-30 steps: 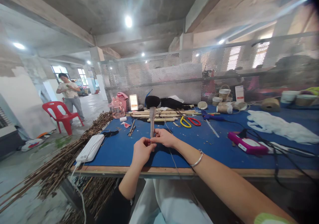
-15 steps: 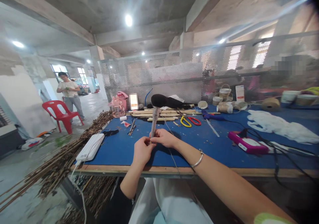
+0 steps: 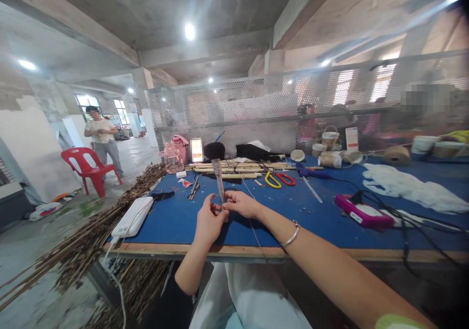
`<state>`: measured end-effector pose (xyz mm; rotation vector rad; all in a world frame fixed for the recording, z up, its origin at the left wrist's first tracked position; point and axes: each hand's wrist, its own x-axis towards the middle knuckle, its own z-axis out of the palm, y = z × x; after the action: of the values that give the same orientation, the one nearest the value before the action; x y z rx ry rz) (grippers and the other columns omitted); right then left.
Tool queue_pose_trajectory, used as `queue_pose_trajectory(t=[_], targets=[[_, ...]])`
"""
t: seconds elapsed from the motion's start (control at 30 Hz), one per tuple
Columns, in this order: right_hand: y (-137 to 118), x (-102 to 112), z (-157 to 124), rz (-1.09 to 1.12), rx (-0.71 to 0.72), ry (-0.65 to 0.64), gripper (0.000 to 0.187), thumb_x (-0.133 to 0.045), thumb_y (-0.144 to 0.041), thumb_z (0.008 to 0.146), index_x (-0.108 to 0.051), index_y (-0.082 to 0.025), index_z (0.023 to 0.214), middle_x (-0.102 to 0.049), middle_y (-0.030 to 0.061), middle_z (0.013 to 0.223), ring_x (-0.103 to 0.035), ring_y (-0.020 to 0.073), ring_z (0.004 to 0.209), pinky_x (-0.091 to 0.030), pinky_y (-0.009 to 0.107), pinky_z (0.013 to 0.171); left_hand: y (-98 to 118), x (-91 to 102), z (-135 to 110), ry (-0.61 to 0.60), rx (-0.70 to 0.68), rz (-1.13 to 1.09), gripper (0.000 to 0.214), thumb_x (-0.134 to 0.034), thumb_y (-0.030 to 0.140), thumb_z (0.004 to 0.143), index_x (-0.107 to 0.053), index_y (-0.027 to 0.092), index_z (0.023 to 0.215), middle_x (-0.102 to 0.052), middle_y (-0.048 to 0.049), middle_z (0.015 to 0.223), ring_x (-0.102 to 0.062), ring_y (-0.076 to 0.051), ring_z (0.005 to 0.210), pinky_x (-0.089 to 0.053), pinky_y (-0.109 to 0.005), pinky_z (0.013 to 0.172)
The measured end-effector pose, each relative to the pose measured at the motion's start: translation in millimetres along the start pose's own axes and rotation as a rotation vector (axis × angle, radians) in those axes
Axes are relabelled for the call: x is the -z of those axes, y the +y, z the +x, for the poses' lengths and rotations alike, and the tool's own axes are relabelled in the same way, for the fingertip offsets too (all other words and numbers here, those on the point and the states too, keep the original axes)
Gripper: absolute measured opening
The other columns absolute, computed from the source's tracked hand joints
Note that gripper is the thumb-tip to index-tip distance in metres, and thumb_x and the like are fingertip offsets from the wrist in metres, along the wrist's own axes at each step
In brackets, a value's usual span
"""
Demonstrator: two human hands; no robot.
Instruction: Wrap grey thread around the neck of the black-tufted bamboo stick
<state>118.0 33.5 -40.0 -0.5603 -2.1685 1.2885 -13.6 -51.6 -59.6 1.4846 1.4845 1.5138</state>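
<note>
Between my two hands stands a stick with a round black head (image 3: 214, 151); its pale grey shaft (image 3: 219, 177) looks wrapped and leans a little to the left. My left hand (image 3: 209, 220) grips the shaft low down between thumb and fingers. Just above and to the right, my right hand (image 3: 239, 204) pinches the same shaft with its fingertips. The shaft's lower end is partly covered by my fingers. A thin wire (image 3: 255, 231) runs past my right hand and over the table's front edge.
Bamboo sticks (image 3: 234, 169), yellow-handled scissors (image 3: 272, 180), a red loop handle (image 3: 286, 179) and a blue glue gun (image 3: 311, 171) lie behind my hands. A white power strip (image 3: 134, 216) is left, a magenta box (image 3: 364, 213) right. Beyond a red chair (image 3: 88, 168) stands a person (image 3: 102, 131).
The stick's black head has swung to the left, and the shaft now leans left rather than right. My left fingers have loosened and lifted slightly; my right hand has barely moved.
</note>
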Motion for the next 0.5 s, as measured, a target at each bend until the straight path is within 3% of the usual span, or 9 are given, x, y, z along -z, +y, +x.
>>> queue_pose_trajectory(t=[0.13,0.3,0.4,0.5], targets=[[-5.1,-2.7,-1.8,-0.023,-0.035,0.022,0.029,-0.063,-0.034,0.072,-0.058,-0.012,0.090,-0.041,-0.0073,0.051,-0.030,0.0050,0.046,-0.023,0.019,0.044,0.2,-1.5,0.3,-0.040,0.004,-0.044,0.068,-0.068,0.012,0.062,-0.042,0.014,0.124,-0.054,0.0041,0.064,-0.053,-0.011,0.057,-0.045,-0.023,0.058],[-7.1,-5.5,0.0,0.222,-0.032,-0.055,0.036,-0.068,-0.041,0.066,-0.055,-0.012,0.081,-0.057,0.0001,0.067,-0.051,0.0103,0.061,-0.041,0.025,0.061,-2.7,-0.1,-0.6,-0.094,0.000,-0.133,0.076,-0.060,0.009,0.067,-0.029,0.016,0.135,-0.059,0.0008,0.073,-0.056,-0.012,0.061,-0.047,-0.025,0.062],[-7.2,-5.2,-0.4,0.225,-0.029,-0.058,0.035,-0.070,-0.042,0.064,-0.055,-0.012,0.076,-0.059,0.0015,0.069,-0.055,0.0127,0.066,-0.043,0.028,0.067,-2.3,1.0,-1.4,-0.129,-0.031,-0.122,0.075,-0.056,0.011,0.070,-0.025,0.017,0.138,-0.061,-0.0008,0.077,-0.057,-0.012,0.066,-0.047,-0.026,0.066],[-6.9,-6.1,-1.7,0.221,-0.028,-0.045,0.034,-0.069,-0.040,0.066,-0.055,-0.012,0.078,-0.060,0.0023,0.072,-0.056,0.0135,0.068,-0.044,0.030,0.070,1.0,0.8,-1.7,-0.054,-0.066,-0.006,0.074,-0.063,0.014,0.066,-0.033,0.015,0.134,-0.061,-0.0021,0.081,-0.056,-0.013,0.071,-0.046,-0.026,0.072]])
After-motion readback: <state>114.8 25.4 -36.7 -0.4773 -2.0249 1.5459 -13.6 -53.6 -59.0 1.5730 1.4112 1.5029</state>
